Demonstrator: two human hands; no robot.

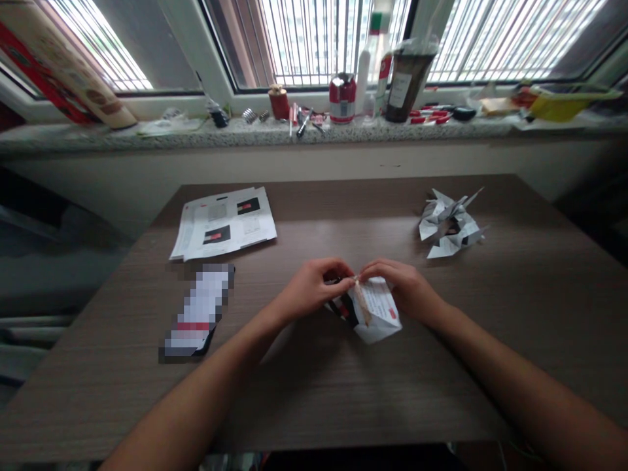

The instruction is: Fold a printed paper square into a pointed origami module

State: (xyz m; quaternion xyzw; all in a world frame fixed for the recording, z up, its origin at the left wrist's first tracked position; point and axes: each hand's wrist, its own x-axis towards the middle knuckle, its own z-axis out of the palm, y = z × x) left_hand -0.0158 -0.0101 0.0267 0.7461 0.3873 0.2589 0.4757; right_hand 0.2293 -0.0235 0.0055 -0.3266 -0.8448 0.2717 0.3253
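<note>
Both my hands meet over the middle of the brown table (314, 392). My left hand (309, 288) and my right hand (405, 288) each pinch the top of a folded piece of printed paper (377, 314), white with red and black patches, which rests on the table between them. Their fingertips nearly touch above the fold. A finished folded paper shape (451, 226) with pointed flaps lies at the far right of the table, apart from my hands.
A stack of printed sheets (226, 222) lies at the far left. A phone (196, 311) lies near it, left of my hands. The windowsill (147, 134) behind holds a red can (342, 97), bottles, a dark jar (407, 82) and small tools.
</note>
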